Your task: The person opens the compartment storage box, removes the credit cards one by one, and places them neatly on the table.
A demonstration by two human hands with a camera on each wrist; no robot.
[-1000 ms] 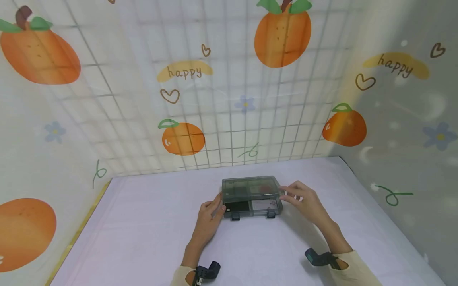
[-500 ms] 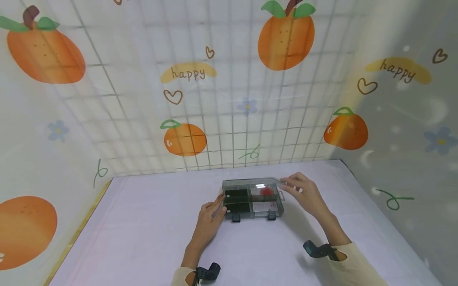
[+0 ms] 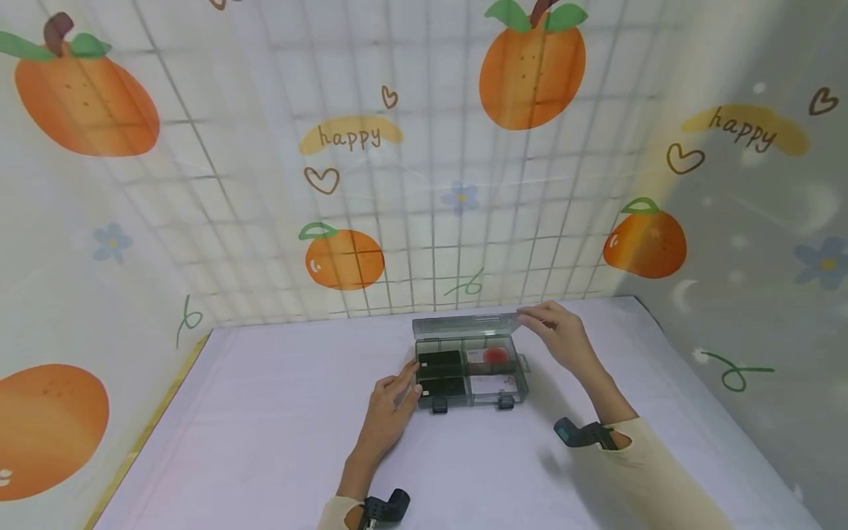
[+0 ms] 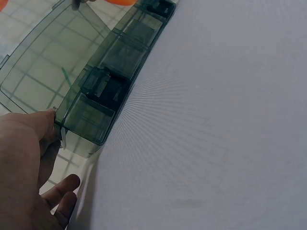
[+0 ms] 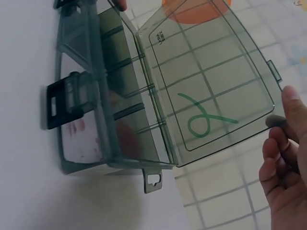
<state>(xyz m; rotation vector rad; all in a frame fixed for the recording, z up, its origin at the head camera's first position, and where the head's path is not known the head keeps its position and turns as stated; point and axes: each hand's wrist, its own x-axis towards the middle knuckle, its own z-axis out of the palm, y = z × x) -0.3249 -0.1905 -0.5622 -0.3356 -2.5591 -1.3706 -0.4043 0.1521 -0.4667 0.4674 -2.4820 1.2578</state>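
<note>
A translucent grey-green plastic storage box sits on the table with its hinged lid raised at the back. Black pieces lie in its left compartments and white pieces in the right ones, one with a red round patch. My left hand grips the box's left wall, thumb and forefinger at the rim. With my right hand I pinch the lid's far right corner between thumb and forefinger; the right wrist view shows the lid tilted well back from the box.
Two dark latches hang at the box's front, and a small tab sticks out on its right side. The white tabletop meets a patterned cloth wall close behind the lid.
My right hand has moved up and back, swinging the lid from over the compartments to a raised position behind them. The left hand has stayed at the box's left side.
</note>
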